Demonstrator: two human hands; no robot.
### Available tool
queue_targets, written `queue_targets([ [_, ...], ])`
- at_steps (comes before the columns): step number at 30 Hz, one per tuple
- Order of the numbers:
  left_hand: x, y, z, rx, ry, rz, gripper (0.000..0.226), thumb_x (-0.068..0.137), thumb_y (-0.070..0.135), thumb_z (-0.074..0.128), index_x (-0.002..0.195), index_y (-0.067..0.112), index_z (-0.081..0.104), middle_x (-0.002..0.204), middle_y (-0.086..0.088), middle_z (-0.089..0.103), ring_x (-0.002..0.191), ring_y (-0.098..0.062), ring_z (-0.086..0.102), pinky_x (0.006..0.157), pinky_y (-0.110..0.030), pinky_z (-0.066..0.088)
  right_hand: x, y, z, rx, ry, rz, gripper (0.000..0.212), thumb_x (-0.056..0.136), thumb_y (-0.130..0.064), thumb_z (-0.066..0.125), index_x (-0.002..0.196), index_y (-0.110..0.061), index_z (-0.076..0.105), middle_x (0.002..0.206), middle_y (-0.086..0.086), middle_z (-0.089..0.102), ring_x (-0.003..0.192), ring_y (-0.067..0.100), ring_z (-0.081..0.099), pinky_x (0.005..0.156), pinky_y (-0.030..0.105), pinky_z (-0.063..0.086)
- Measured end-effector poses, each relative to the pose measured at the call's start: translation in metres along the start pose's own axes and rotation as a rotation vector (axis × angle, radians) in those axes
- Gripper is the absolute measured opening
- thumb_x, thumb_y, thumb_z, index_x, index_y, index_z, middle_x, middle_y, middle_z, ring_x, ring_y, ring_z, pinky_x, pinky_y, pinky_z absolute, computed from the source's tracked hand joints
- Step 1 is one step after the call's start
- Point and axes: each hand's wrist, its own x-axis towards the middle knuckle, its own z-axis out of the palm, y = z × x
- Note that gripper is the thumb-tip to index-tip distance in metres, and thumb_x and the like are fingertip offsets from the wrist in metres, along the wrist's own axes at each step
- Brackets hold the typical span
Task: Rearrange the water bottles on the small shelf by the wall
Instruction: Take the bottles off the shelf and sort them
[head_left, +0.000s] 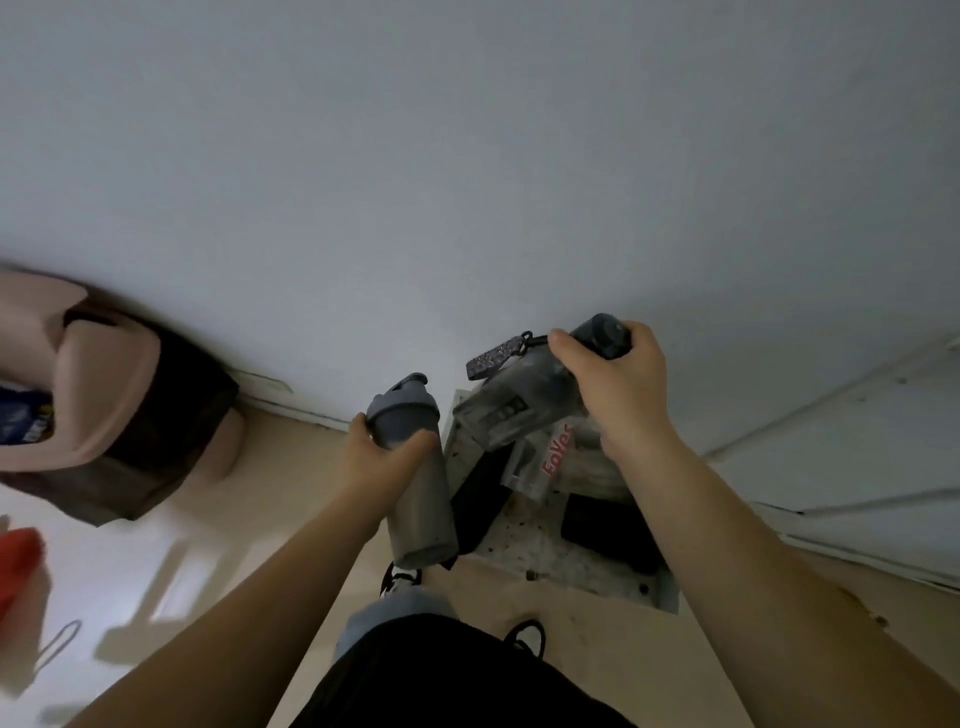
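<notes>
Both hands are lifting bottles above the small speckled shelf (524, 540): left hand (382, 457) grips the grey shaker bottle (415, 467), right hand (608, 374) the clear dark-capped bottle (511, 400). Next, I'd guess, each needs an upright, free spot.

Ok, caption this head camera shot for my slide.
Left hand holds a grey shaker bottle; right hand lifts a clear dark-capped bottle above the small speckled shelf.
</notes>
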Motion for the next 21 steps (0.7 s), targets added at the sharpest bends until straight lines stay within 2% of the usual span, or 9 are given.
queue_targets([
  [2,-0.006,-0.002,-0.003,-0.037,0.026,0.006,0.076,0.082,0.032,0.08,0.141,0.028,0.033,0.105,0.006,0.054,0.091,-0.02,0.062,0.079,-0.047,0.059,0.007,0.006,0.011,-0.012,-0.042,0.0,0.04,0.077,-0.034,0.086,0.105,-0.022,0.059,0.094,-0.011,0.063,0.078,0.001,0.063,0.063,0.021,0.049],
  [5,-0.015,-0.003,-0.004,-0.063,0.011,0.027,0.1,0.082,0.023,0.081,0.158,0.026,0.015,0.098,0.01,0.051,0.086,-0.009,0.057,0.065,-0.031,0.052,0.01,0.018,0.027,-0.067,-0.093,-0.038,0.045,0.074,-0.036,0.087,0.108,-0.022,0.06,0.098,-0.009,0.066,0.086,0.009,0.066,0.074,0.03,0.056],
  [7,-0.017,-0.005,-0.006,-0.09,0.003,0.041,0.11,0.075,0.022,0.086,0.158,0.028,0.015,0.109,0.007,0.053,0.092,-0.007,0.057,0.067,-0.028,0.052,0.011,0.028,0.037,-0.095,-0.108,-0.062,0.047,0.072,-0.038,0.088,0.107,-0.025,0.06,0.098,-0.01,0.067,0.09,0.014,0.068,0.081,0.035,0.057],
  [10,-0.014,-0.006,-0.01,-0.094,-0.012,0.091,0.127,0.062,0.024,0.095,0.159,0.031,0.012,0.128,0.005,0.053,0.105,-0.01,0.06,0.081,-0.033,0.056,0.013,0.038,0.051,-0.129,-0.115,-0.083,0.046,0.072,-0.035,0.088,0.106,-0.025,0.059,0.096,-0.012,0.065,0.089,0.011,0.066,0.087,0.038,0.056],
  [14,-0.003,-0.005,-0.017,-0.051,-0.09,0.131,0.146,0.051,0.029,0.101,0.161,0.03,0.004,0.144,0.005,0.043,0.125,-0.02,0.055,0.103,-0.045,0.052,0.017,0.044,0.066,-0.205,-0.16,-0.13,0.044,0.076,-0.027,0.088,0.107,-0.019,0.058,0.096,-0.009,0.065,0.087,0.009,0.063,0.084,0.032,0.053],
  [17,0.006,-0.007,-0.019,0.035,-0.098,0.162,0.154,0.038,0.05,0.099,0.158,0.039,0.003,0.144,0.004,0.047,0.125,-0.022,0.056,0.101,-0.048,0.054,0.019,0.048,0.074,-0.224,-0.139,-0.15,0.043,0.076,-0.026,0.087,0.106,-0.018,0.057,0.096,-0.006,0.066,0.088,0.011,0.064,0.083,0.033,0.054],
  [21,0.015,-0.01,-0.019,0.056,-0.078,0.181,0.153,0.038,0.055,0.097,0.158,0.039,0.003,0.146,0.006,0.045,0.127,-0.019,0.054,0.1,-0.047,0.054,0.024,0.048,0.08,-0.264,-0.134,-0.147,0.04,0.078,-0.029,0.085,0.104,-0.02,0.056,0.094,-0.009,0.067,0.087,0.01,0.065,0.083,0.035,0.055],
])
